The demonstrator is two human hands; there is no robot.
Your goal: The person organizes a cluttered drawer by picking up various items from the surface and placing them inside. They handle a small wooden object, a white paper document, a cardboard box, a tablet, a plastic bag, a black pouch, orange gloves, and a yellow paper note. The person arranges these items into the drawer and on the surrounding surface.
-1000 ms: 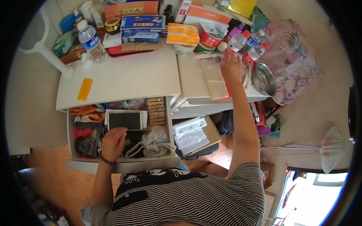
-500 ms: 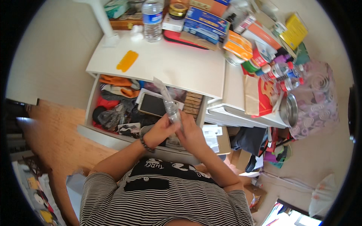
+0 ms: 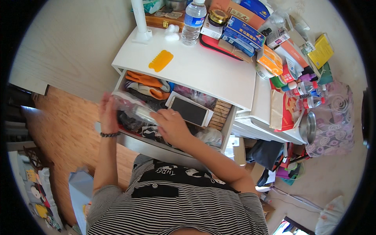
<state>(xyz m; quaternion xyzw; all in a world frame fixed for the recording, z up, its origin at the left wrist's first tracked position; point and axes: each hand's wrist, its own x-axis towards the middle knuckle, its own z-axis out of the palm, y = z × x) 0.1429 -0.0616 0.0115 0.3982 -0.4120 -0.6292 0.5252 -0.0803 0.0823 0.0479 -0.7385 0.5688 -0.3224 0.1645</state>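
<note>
Left hand (image 3: 108, 113): fingers spread, flat against clear packet (image 3: 135, 107).
Right hand (image 3: 172, 126): closed on packet's other end.
Below: open drawer (image 3: 164, 147), phone (image 3: 190, 110).
Bench (image 3: 203, 70): orange comb (image 3: 161, 61), bottle (image 3: 193, 19).

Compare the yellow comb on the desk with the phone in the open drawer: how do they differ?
The yellow comb lies on the white desk top; the phone lies down in the drawer on the clutter. The comb is bright yellow with a toothed edge; the phone is a dark screen in a white frame, and larger. Both lie flat, and neither hand touches them.
</note>
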